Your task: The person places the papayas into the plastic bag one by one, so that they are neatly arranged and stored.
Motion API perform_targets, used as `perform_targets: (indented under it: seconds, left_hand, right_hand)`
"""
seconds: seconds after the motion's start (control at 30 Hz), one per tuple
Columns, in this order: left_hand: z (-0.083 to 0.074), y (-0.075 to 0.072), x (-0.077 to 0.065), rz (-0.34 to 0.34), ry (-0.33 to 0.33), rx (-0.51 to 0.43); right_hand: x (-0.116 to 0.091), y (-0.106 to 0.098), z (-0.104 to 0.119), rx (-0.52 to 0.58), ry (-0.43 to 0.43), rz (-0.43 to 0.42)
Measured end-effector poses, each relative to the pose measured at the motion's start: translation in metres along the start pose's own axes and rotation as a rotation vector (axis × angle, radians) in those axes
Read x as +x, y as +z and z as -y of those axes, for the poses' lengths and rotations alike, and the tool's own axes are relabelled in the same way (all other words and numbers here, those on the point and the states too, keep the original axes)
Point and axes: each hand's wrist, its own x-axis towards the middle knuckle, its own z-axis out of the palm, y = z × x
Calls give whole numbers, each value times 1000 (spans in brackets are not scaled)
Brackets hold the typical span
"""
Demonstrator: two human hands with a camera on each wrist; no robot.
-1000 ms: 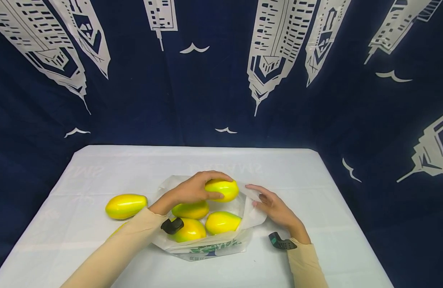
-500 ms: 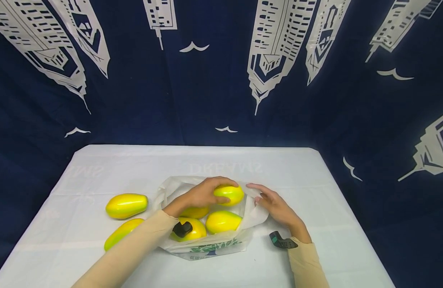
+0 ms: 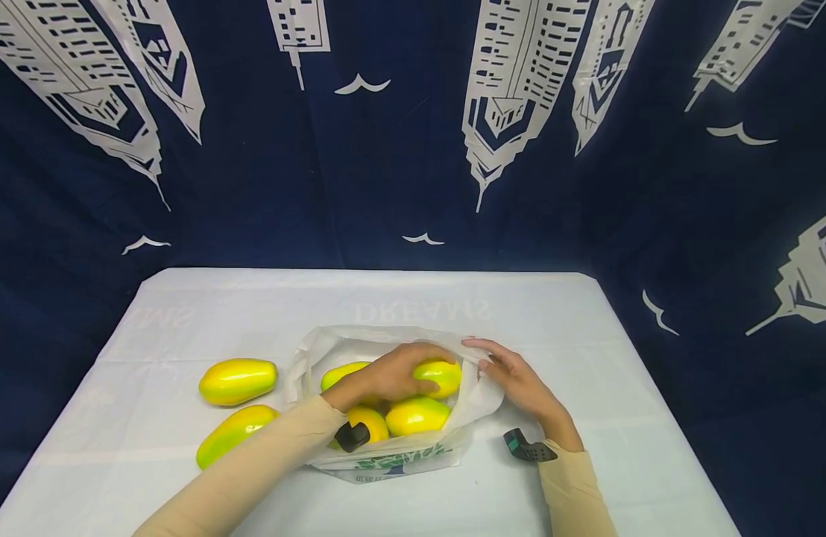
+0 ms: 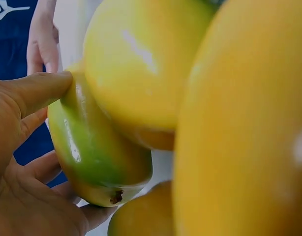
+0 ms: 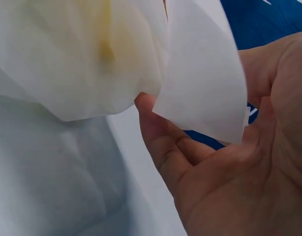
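Observation:
My left hand [image 3: 396, 374] reaches into a white plastic bag [image 3: 483, 399] and grips a glossy yellow-green papaya [image 3: 443, 379] near its right side. In the left wrist view, thumb and fingers lie around this papaya [image 4: 87, 142], whose end has a dark brown scar. Several other papayas are in the bag, one right below the held papaya [image 3: 416, 418] and one partly behind the left wrist [image 3: 342, 373]. My right hand [image 3: 520, 382] holds the bag's right edge. In the right wrist view, a flap of the bag [image 5: 202, 73] passes between its thumb and fingers.
Two loose papayas lie left of the bag, an upper papaya [image 3: 238, 381] and a lower papaya [image 3: 235, 432] partly covered by the left sleeve [image 3: 252, 473]. A white cloth [image 3: 560, 321] covers the table. Behind it hangs a dark blue printed curtain [image 3: 386, 164].
My left hand has moved down and to the right, lowering the papaya deeper into the bag. The lower loose papaya shows more from behind the sleeve. The right hand stays nearly still.

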Motion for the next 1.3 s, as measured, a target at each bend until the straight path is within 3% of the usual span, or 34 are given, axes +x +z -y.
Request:
perform_targets:
  seconds: [0.37,0.67,1.03,1.3]
  left_hand:
    - [-4,12,-1,71,-22,86]
    - [-6,10,-3,118,4,95]
    - [-6,9,-1,111,20,131]
    - [-9,8,0,106,-11,138]
  right_hand:
    - [-2,-1,3,-42,23,-19]
    - [-2,0,3,-57,12,-18]
    - [-3,0,3,-61,39,-24]
    - [-2,-1,3,-70,41,-24]
